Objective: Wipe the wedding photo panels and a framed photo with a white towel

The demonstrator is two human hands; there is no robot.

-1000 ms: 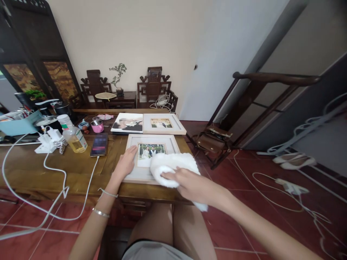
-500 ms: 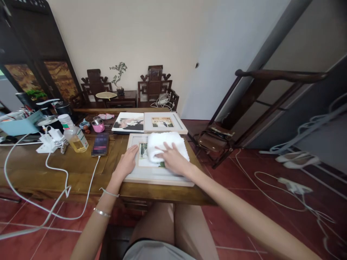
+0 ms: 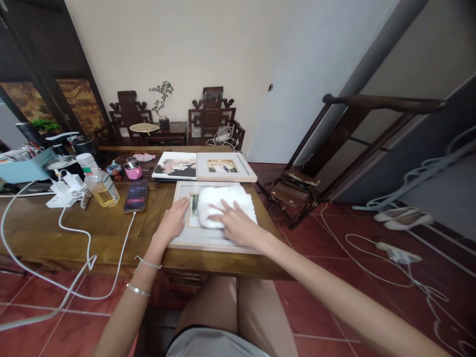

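A light wooden picture frame point(image 3: 223, 244) lies flat near the front edge of the table. Fingers stretched and close together, my left hand point(image 3: 174, 219) rests over its left rim. A folded white cloth point(image 3: 241, 198) covers most of the photo, leaving a strip visible at the left. On top of this cloth, my right hand point(image 3: 238, 224) presses down with its fingers spread.
Behind lie a second frame point(image 3: 243, 171) and a white photo panel point(image 3: 167, 171). Leftward are a phone point(image 3: 136, 196) on a cable, a pink cup point(image 3: 133, 169), a bottle of yellow liquid point(image 3: 104, 188) and white plugs point(image 3: 65, 191). A wooden chair point(image 3: 383, 104) stands right.
My right hand has slid the cloth slightly toward me and to the left over the frame, covering more of the photo. My left hand stays on the rim.
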